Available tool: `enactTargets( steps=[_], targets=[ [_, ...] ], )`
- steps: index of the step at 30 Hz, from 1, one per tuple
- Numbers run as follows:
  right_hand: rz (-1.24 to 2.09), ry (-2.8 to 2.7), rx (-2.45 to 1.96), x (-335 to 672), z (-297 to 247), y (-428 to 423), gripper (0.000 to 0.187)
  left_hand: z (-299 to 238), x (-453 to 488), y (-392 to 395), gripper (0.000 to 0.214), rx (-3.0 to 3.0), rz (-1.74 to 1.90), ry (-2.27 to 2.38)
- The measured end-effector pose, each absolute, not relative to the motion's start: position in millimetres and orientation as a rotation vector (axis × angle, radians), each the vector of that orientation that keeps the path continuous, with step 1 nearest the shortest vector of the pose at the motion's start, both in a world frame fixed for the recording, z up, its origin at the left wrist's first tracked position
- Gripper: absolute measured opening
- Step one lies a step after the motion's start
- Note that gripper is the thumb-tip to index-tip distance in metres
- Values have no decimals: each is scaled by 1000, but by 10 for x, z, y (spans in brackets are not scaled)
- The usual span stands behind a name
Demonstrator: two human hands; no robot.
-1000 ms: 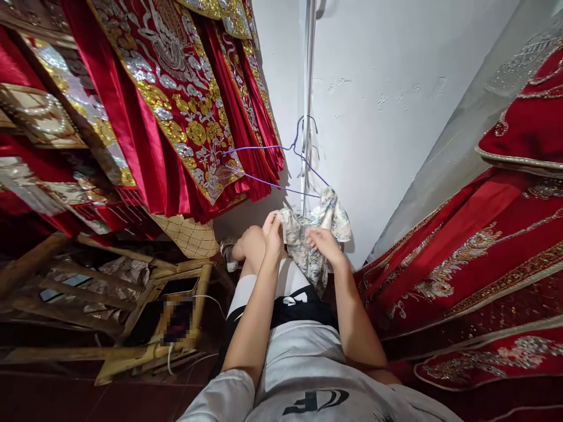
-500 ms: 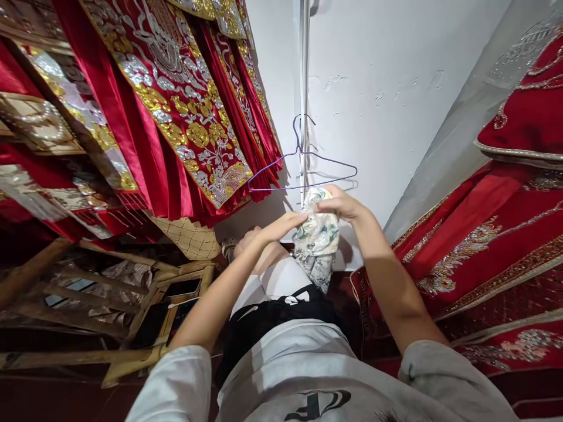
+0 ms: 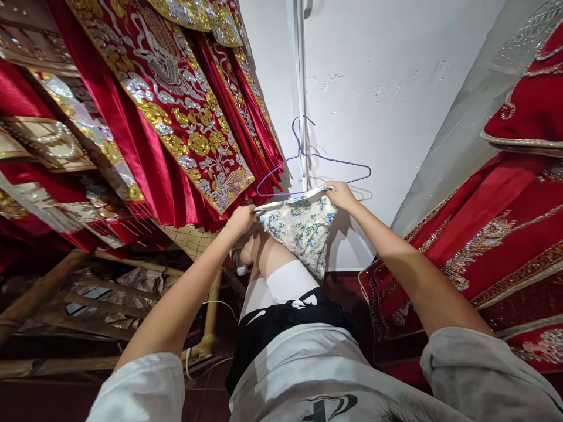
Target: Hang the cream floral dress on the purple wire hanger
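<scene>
floral cloth [image 3: 301, 225] is held stretched by its edge, pinched in left hand [image 3: 241, 220] and right hand [image 3: 343, 196]; purple hanger [image 3: 336, 160] is judged not yet loaded.

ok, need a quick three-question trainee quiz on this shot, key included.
1. Which hand grips the floral cloth on the side towards the gold-embroidered red garment?
2. True or false: only one hand holds the cloth.
3. The hanger is: A) green; B) purple; C) yellow.
Key:
1. The left hand.
2. False; the right hand holds it too.
3. B.
</scene>
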State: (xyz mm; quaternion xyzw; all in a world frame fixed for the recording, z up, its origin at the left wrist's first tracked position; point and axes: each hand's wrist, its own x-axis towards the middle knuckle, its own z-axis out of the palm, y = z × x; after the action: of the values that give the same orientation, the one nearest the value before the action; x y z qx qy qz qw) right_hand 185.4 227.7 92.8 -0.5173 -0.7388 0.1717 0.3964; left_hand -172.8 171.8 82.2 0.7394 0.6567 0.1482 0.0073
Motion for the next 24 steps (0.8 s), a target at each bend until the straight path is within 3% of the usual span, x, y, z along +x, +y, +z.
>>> enactTargets(
  steps=[5, 8, 11, 16, 18, 21, 24],
  targets=[
    [588, -1794, -1295, 2003, 1102, 2111, 23, 1001, -1510, 1949, 47, 2053, 1291, 1814],
    [663, -1836, -1311, 1914, 1136, 1950, 19, 1211, -1275, 2058, 44, 2015, 1522, 1568],
    [611, -1859, -1210, 1872, 1139, 1821, 17, 1395, -1094, 2055, 39, 2120, 1523, 1422],
    [277, -1542, -1203, 2220, 1237, 1897, 70, 1535, -1080, 1936, 32, 2242, 1429, 1596],
    [238, -1480, -1285, 2407, 1306, 2006, 63, 1567, -1109, 1909, 30, 2287, 1380, 1613],
    [387, -1533, -1383, 2615, 1424, 2083, 35, 1610, -1161, 1912, 25, 2315, 1367, 1596],
    [787, -1693, -1342, 2720, 1554, 1985, 41, 1639, -1258, 1972, 17, 2191, 1524, 1653]
  ],
)
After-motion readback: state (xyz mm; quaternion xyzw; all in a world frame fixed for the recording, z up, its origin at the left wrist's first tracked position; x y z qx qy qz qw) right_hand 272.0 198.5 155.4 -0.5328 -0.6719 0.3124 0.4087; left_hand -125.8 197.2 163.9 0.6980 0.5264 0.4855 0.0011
